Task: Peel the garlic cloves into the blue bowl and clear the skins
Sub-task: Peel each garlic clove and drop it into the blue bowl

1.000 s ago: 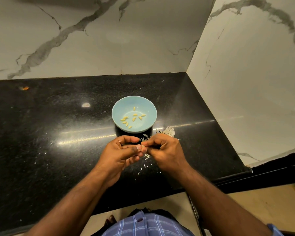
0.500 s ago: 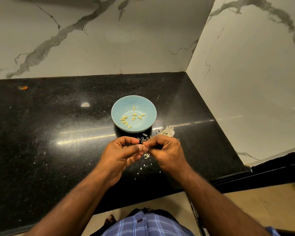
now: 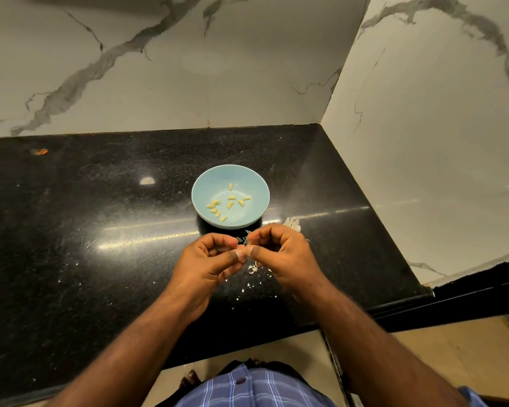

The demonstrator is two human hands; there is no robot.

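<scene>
Peeling goes best when we keep the clove [image 3: 241, 247] pinched low and close to the bowl [image 3: 201, 183], as it is now. Our left hand [image 3: 209, 259] curls its fingers in and holds the clove between thumb and forefinger; our right hand [image 3: 279, 254] meets it tip to tip, thumb and forefinger nipping at the same small piece. The clove is barely visible between the fingertips, so we cannot tell how much skin is on it.

We judge the step in hand to be stripping this clove, with about ten peeled cloves [image 3: 231, 198] already lying in the bowl, which stands on the counter [image 3: 86, 230] just beyond our hands. To do it well, we let the left hand hold firm and turn the clove, while the right catches a loose edge with the nail and pulls along the length, not across, so the skin comes away in one strip rather than crumbs.

Skins [image 3: 293, 223] lie just right of the bowl, and small flakes [image 3: 252, 268] are scattered under our hands. Working over this one patch should keep the mess gathered for the later sweep. Once bare, the clove needs only a short reach forward to drop in the bowl; we should mind that no flake rides along.
</scene>
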